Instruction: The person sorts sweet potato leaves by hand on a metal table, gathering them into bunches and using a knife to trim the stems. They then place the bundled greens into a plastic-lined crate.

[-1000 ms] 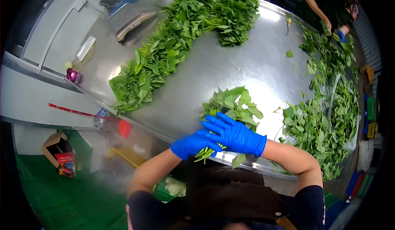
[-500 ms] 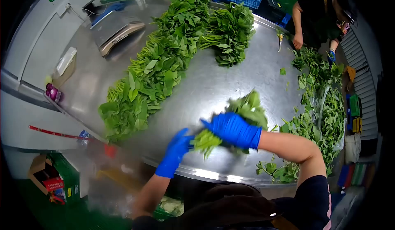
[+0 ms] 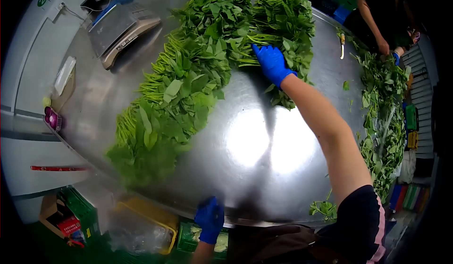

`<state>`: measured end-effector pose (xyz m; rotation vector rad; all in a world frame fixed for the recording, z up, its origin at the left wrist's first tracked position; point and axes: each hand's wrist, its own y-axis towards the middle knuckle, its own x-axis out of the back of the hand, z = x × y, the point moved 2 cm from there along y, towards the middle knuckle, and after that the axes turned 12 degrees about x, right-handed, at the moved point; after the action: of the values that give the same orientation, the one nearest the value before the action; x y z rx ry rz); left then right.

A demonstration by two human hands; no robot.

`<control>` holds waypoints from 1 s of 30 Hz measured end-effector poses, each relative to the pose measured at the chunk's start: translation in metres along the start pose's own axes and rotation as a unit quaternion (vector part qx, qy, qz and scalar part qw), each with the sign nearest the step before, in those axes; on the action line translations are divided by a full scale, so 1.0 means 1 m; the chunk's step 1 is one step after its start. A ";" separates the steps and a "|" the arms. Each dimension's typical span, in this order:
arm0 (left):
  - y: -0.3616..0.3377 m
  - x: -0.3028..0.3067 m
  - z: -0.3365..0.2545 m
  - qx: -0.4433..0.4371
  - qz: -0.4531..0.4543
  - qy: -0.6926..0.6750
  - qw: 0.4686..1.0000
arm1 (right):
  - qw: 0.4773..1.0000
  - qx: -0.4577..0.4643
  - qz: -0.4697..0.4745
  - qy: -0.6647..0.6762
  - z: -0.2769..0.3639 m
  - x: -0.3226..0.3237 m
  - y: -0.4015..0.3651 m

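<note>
My right hand (image 3: 272, 63), in a blue glove, reaches far over the table and is closed around a bunch of leafy greens (image 3: 284, 98) at the near end of the right-hand pile (image 3: 295, 21). Pale green stems poke out to the left of the fingers, and the palm side is hidden. Low at the table's front edge is my left hand (image 3: 209, 219), also gloved in blue. It looks open with nothing visible in it, though its fingers are dark and slightly blurred. A long row of bunched greens (image 3: 184, 77) runs diagonally left of my right hand.
Loose leafy stems (image 3: 382, 122) and plastic lie along the right side, where a co-worker (image 3: 384, 23) handles greens. A small knife (image 3: 342, 46) rests near the far right edge. A scale (image 3: 127, 37) stands at left. Below the table are a yellow crate (image 3: 172, 235) and green crates.
My right hand has carried the bunch from the table's front to the pile at the far side. The left hand has let go of the stems and dropped back to the front edge.
</note>
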<state>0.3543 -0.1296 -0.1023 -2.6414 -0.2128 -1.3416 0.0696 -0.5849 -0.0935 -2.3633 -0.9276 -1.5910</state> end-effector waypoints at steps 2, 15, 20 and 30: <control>0.005 -0.006 0.002 -0.034 -0.052 0.000 0.998 | 0.997 -0.025 -0.011 0.074 0.001 -0.028 -0.001; -0.003 -0.009 -0.002 -0.049 -0.074 0.037 0.995 | 0.954 0.131 -0.043 0.267 -0.003 0.033 -0.014; -0.008 -0.008 0.002 -0.066 -0.050 0.072 0.994 | 0.939 0.126 -0.129 0.295 0.060 0.092 -0.078; -0.014 -0.040 -0.026 0.027 0.026 -0.137 0.990 | 0.846 -0.071 -0.031 0.528 0.120 0.183 -0.378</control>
<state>0.3081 -0.1235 -0.1181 -2.7568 -0.2090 -0.9392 -0.0030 -0.1555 -0.0642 -1.0939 -0.6022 -2.5465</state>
